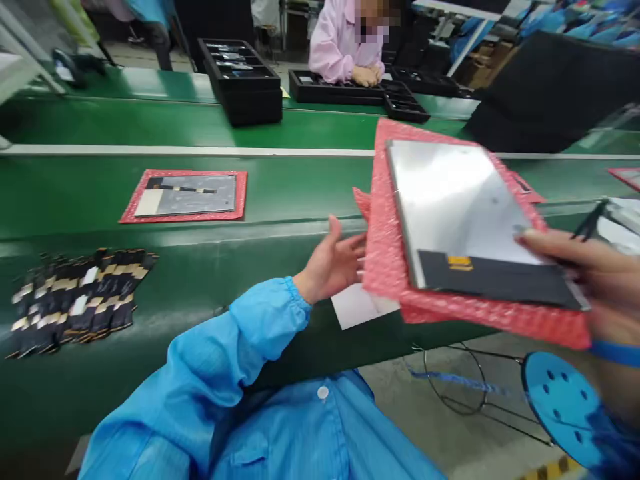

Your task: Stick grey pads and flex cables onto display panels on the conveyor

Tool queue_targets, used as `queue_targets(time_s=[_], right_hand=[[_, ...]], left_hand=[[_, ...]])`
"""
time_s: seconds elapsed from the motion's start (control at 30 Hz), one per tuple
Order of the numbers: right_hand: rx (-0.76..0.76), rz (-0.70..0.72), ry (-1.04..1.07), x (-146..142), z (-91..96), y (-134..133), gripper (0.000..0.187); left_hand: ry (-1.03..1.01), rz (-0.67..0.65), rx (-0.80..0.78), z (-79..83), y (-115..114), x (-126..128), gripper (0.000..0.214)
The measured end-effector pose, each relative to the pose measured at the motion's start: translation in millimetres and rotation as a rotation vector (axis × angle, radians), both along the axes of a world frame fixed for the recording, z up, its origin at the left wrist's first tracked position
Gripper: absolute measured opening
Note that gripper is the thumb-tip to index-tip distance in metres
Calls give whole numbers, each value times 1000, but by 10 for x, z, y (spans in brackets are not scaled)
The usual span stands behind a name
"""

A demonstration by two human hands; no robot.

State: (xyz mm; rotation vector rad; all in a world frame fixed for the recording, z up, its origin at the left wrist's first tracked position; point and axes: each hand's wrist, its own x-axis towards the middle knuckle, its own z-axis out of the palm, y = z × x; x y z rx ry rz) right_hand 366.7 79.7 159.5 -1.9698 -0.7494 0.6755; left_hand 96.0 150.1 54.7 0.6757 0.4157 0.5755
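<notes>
My right hand, slightly blurred, grips the right side of a flat display panel and the pink bubble-wrap sheet under it. The thumb lies on the panel's silvery back; the other fingers are mostly hidden. A black strip with a small orange patch runs along the panel's near edge. My left hand is open, palm up and fingers spread, at the left edge of the bubble wrap. Whether its fingertips touch the wrap I cannot tell. Below the held panel, a white paper lies on the green bench.
Another panel rests on pink bubble wrap to the left. Nearer sits a pile of black-and-gold flex cables. Black trays stand across the bench, where a person in pink works. A blue stool is at lower right.
</notes>
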Motion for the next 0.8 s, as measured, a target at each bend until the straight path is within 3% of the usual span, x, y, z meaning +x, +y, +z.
queue_targets(time_s=[0.07,0.13,0.23,0.33,0.4,0.5,0.6,0.67,0.73,0.8], right_hand=[[-131,145,381,-515,-295,-51,26],[-201,316,575,-995,-643,-114,39],[-253,496,668,-1550,-1132,-224,47],[-267,682,617,-1766,-1436,-353,46],[-230,731,516,-1675,-1521,-440,45],[-55,449,412,-1262,-1521,-558,44],[131,135,359,-751,-1449,-634,41],[191,45,324,-472,-1411,-637,46],[205,7,311,-275,-1405,-593,51],[191,23,323,-146,-1432,-508,55]], left_hand=[[4,185,-3,88,-30,-377,93],[118,355,-19,53,-160,-756,76],[408,593,-79,-205,-473,-1180,68],[582,703,-110,-489,-746,-1374,68],[637,723,-74,-604,-854,-1430,72],[845,686,113,-665,-926,-1563,74],[1227,616,505,-622,-910,-1796,70],[1487,679,827,-546,-852,-1863,62],[1555,639,1149,-464,-765,-1707,52],[1349,355,1419,-427,-665,-1282,43]])
